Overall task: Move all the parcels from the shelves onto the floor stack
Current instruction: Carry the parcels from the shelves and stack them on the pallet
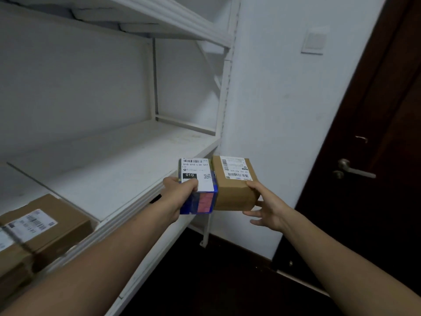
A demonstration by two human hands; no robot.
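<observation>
two parcels held off the shelf corner

centre of frame: left hand grips a blue parcel w/ a white label on top, thumb curled over the label edge, fingers wrapped round the near side. right hand holds a brown parcel, thumb on its top near corner, other fingers spread under and beside it. the 2 parcels touch side by side, in the air just past the front right corner of the white shelf. lower left: more brown parcels w/ labels sit stacked on the shelving. right of frame: dark door w/ lever handle; wall switch upper right.
</observation>
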